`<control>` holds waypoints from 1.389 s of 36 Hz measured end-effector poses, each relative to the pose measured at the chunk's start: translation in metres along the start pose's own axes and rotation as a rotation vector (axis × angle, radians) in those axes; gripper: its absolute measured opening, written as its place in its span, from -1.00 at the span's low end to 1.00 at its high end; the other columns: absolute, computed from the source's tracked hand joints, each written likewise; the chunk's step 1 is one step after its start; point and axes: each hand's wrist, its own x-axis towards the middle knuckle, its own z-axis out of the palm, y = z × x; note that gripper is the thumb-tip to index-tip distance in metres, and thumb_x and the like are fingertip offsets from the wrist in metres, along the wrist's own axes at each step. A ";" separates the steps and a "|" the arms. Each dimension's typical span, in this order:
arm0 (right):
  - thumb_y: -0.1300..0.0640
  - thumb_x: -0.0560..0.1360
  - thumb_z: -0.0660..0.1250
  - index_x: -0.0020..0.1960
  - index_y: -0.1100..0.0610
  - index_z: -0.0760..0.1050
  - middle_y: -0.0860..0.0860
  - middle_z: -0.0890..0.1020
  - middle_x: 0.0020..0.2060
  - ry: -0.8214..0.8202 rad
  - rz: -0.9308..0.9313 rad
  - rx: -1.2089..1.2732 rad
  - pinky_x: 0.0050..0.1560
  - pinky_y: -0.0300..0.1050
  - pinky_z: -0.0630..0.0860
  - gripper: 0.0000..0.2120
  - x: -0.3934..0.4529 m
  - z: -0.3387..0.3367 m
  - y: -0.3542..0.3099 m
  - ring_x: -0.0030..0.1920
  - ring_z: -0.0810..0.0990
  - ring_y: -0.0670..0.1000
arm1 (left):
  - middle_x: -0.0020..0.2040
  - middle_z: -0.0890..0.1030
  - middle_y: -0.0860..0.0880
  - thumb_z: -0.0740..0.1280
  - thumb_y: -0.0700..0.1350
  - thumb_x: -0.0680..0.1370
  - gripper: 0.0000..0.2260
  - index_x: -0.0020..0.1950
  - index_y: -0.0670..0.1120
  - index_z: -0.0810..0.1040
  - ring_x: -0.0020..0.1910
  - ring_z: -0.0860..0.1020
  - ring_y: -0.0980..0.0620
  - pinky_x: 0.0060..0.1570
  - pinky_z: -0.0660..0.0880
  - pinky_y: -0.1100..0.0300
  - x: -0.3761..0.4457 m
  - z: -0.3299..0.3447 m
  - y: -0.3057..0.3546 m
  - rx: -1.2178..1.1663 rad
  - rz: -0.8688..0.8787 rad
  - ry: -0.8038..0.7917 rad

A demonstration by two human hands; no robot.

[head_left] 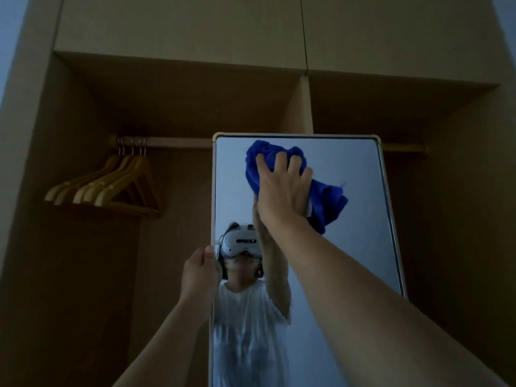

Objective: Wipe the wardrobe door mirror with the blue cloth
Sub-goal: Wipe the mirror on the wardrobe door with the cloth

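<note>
High on the mirror [354,219] — right hand [282,188] presses blue cloth [326,202].

The right hand [282,188] covers the middle of the blue cloth [329,202], and the palm side pressed against it is out of sight. Below both hands, the mirror [349,247] runs off the bottom edge, so its lower frame is unseen. The left hand [198,272] wraps the mirror's left edge, its fingertips hidden behind. Left of it, the hangers [111,185] overlap; their count is unclear.
</note>
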 end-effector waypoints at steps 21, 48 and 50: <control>0.00 0.41 0.41 0.50 0.03 0.11 0.18 0.35 0.26 0.003 -0.127 -0.028 0.17 0.15 0.30 -0.23 -0.004 -0.009 -0.041 0.22 0.33 0.23 | -0.39 0.45 -0.13 0.11 -0.08 0.64 -0.69 -0.26 -0.14 0.43 -0.47 0.36 0.02 -0.46 0.28 0.18 -0.002 -0.003 0.003 0.002 -0.011 -0.020; -0.03 0.23 0.53 0.27 -0.04 0.51 0.08 0.58 0.11 0.046 -0.324 0.029 0.03 0.09 0.50 -0.38 -0.101 0.007 -0.014 0.07 0.54 0.16 | -0.29 0.46 -0.15 0.07 -0.07 0.65 -0.71 -0.19 -0.13 0.43 -0.33 0.39 -0.07 -0.25 0.36 0.03 -0.008 -0.002 0.011 -0.047 -0.037 -0.070; -0.04 0.19 0.53 0.27 -0.04 0.52 0.08 0.58 0.09 0.044 -0.365 0.038 0.01 0.09 0.50 -0.35 -0.100 0.007 -0.007 0.05 0.54 0.16 | -0.27 0.47 -0.17 0.07 -0.07 0.65 -0.71 -0.18 -0.14 0.44 -0.29 0.41 -0.11 -0.21 0.36 0.01 -0.009 -0.003 0.011 -0.032 -0.027 -0.065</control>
